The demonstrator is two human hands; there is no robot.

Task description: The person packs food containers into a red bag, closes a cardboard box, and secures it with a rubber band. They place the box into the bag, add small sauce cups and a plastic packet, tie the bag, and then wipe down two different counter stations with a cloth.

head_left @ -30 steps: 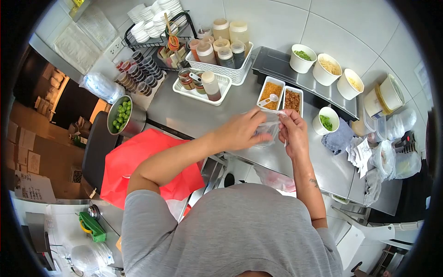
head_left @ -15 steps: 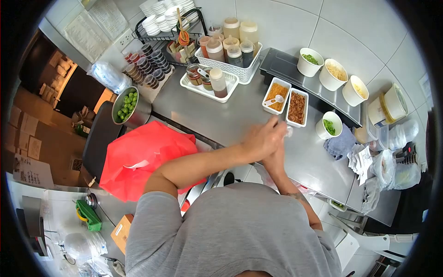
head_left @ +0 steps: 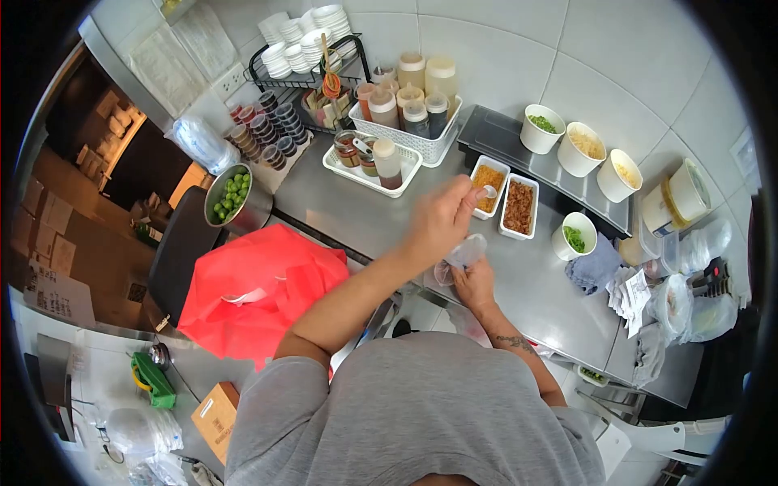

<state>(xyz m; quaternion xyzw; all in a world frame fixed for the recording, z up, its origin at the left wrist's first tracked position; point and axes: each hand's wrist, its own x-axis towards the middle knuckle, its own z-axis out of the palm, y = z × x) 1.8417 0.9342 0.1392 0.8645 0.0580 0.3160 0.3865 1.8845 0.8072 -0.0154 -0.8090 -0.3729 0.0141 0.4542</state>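
My left hand [head_left: 438, 220] is closed with its fingertips at a small white measuring spoon [head_left: 488, 192], the handle hidden in my grip. The spoon's bowl is at the near end of a white tub [head_left: 478, 212] of orange-yellow crumbs [head_left: 488, 176]. Lower down, my right hand [head_left: 476, 285] grips a small clear plastic cup [head_left: 468, 249]. A round clear piece, perhaps its lid [head_left: 443, 274], shows to the left of those fingers. Beside the crumbs stands a white tub of brown fried bits [head_left: 519, 204].
White bowls of chopped greens [head_left: 539, 130] and pale shreds [head_left: 582, 150] line the back shelf. Sauce bottles [head_left: 387, 166] stand in white baskets at the back left. A red bag [head_left: 259, 292] and a metal pot of green limes [head_left: 231, 198] are at left. A blue-grey cloth [head_left: 596, 267] lies right.
My hands were together near the tubs. My left hand has taken the spoon that lay in the crumbs. My right hand has drawn nearer my body with the clear cup.
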